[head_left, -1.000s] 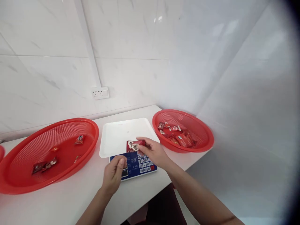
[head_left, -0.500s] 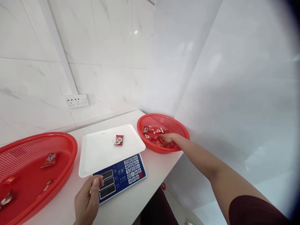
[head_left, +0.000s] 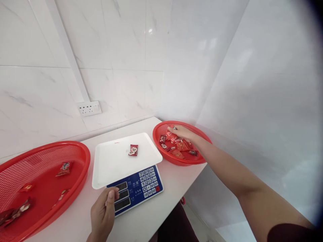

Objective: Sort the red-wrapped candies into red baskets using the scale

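Through the head view I see the right hand (head_left: 183, 132) inside the smaller red basket (head_left: 174, 160), its fingers bent over red snack packets (head_left: 183, 146); I cannot tell whether it grips any. The left hand (head_left: 103, 210) is narrow, fingers curled in against the thumb, at the display edge of the blue weighing scale (head_left: 137, 189). One dark red packet (head_left: 133, 150) lies flat on the white tray (head_left: 111, 164). To the left, a larger red basket (head_left: 86, 158) holds several scattered wrapped snacks (head_left: 64, 169).
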Available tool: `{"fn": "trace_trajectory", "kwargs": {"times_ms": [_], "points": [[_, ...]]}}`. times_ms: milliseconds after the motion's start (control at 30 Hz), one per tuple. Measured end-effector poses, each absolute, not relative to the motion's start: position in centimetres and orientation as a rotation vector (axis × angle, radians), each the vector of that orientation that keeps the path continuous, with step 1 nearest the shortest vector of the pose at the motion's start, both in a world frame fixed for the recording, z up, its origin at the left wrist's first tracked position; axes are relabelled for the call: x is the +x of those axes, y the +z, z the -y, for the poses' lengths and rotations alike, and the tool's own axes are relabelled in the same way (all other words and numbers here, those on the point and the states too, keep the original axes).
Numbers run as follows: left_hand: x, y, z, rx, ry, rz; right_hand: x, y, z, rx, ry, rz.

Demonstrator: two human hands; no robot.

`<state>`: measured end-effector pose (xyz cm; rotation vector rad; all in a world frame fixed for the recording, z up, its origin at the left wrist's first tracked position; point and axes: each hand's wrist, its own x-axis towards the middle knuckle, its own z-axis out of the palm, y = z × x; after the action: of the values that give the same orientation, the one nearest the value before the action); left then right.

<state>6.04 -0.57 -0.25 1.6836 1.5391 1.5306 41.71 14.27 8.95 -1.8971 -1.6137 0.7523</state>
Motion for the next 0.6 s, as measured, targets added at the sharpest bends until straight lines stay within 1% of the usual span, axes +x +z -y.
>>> {"fn": "trace_trajectory", "kwargs": {"times_ms": [67, 167, 267, 333, 367, 433, 600], "points": [[6.1, -0.2, 0.6, 1.689, 1.542, -1.516, 38.2, 9.2, -14.4, -1.758, 0.857, 1.712], [6.0, -0.1, 0.5, 1.685, 1.573, -1.521, 32.6, 9.5, -14.6, -1.531, 1.116, 1.851], [5.6, -0.2, 0.1, 1.685, 1.56, -1.556, 27.8, 9.8, -14.9, -1.4, 1.35, 1.883], [5.2, -0.2, -0.1, 1.697, 1.522, -1.569, 26.0, 10.0, -15.2, -1.345, 1.442, 1.928], [5.1, -0.3, -0.2, 1.708, 1.503, -1.565, 25.5, 10.1, -15.3, -1.344, 1.43, 1.961], [5.0, -0.2, -0.3, 1.713, 1.491, -1.551, 25.8, 10.2, -15.6, -1.411, 1.287, 2.037], [5.4, 0.0, 0.1, 1.658, 1.566, -1.569, 32.1, 9.0, -17.1, -1.826, 0.649, 2.125]]}}
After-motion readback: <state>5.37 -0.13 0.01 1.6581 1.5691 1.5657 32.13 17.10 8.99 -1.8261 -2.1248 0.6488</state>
